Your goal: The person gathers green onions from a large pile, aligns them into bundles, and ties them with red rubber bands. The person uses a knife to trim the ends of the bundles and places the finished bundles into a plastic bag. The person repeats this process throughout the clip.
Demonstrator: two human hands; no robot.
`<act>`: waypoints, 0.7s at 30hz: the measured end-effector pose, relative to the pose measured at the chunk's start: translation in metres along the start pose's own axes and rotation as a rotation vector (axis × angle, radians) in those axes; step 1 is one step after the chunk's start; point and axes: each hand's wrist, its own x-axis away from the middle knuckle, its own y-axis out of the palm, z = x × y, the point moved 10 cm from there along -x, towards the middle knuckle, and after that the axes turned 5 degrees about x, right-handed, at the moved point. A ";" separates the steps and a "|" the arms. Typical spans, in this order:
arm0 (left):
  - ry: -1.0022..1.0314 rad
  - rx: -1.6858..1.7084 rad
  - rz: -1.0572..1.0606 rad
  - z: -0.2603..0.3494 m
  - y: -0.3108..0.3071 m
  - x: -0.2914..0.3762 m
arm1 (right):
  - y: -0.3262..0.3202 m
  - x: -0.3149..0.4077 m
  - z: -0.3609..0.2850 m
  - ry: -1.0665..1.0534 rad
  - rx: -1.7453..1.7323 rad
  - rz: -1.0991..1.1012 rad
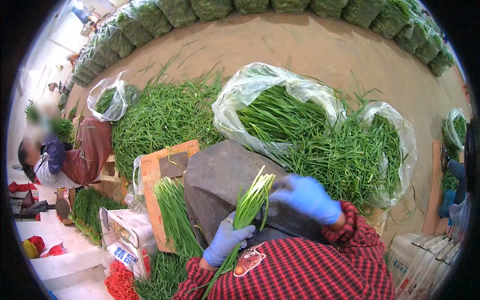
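My left hand (229, 237), in a blue glove, grips a bunch of green leafy stalks (249, 204) that look like garlic chives. The pale cut ends point up and away from me; the leaves trail down past my wrist. Close to the right of the pale ends is my gloved right hand (305, 198), blurred by motion, so its fingers and anything in them cannot be made out. Under both hands a dark grey cloth (225, 176) covers my lap. A neat pile of chives (174, 213) lies on an orange board (152, 180) to my left.
Loose chives (165, 116) heap ahead, beside an open clear plastic bag (243, 97) of chives. Filled bags (213, 7) line the far floor. Red ties (119, 281) lie at lower left near a printed bag (129, 232). Another person (52, 161) sits at left.
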 end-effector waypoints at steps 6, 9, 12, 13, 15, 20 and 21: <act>-0.098 0.077 -0.092 0.007 -0.016 0.028 | -0.033 -0.045 0.065 -0.071 0.667 0.418; -0.038 0.183 -0.086 0.011 -0.028 0.035 | -0.062 -0.038 0.047 0.043 0.865 0.564; -0.014 0.265 -0.128 0.023 -0.024 0.032 | 0.013 -0.032 -0.036 -0.125 -0.633 -0.024; 0.010 0.277 -0.169 0.019 -0.015 0.030 | 0.050 -0.028 -0.046 -0.063 -0.986 -0.165; 0.066 0.299 -0.227 0.014 -0.005 0.027 | 0.094 -0.027 -0.083 0.139 -1.248 -0.288; 0.240 0.388 0.073 -0.008 -0.070 0.054 | 0.149 -0.069 -0.148 0.082 -1.122 -0.390; 0.295 0.396 0.188 -0.014 -0.093 0.064 | 0.168 -0.075 -0.158 0.087 -1.104 -0.405</act>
